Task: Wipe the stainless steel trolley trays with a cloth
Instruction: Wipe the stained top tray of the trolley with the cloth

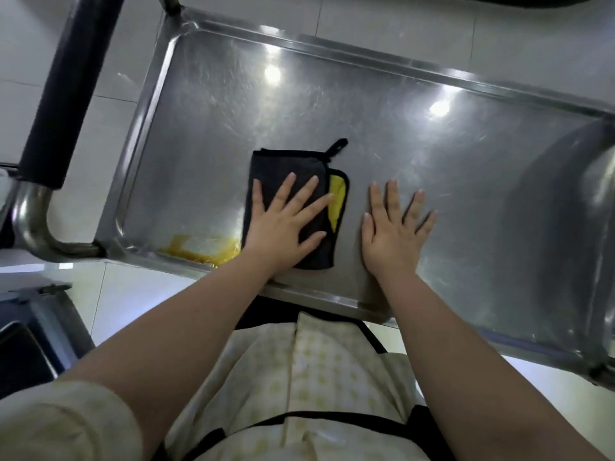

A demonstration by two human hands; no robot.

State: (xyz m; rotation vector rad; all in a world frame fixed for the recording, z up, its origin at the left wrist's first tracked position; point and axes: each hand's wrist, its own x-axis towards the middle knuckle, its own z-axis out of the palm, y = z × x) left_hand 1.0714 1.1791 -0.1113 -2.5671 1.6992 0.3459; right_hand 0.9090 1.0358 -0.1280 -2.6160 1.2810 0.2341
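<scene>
While left hand presses cloth, fingers spread | right hand flat on tray, fingers spread

No readable text, label, brand, number or sign in view. Trolley tray: bare scratched steel, no marking legible. Cloth: black with yellow lining, no tag print visible. Yellow patch at tray's near-left corner: blurred, nothing legible on it.
</scene>
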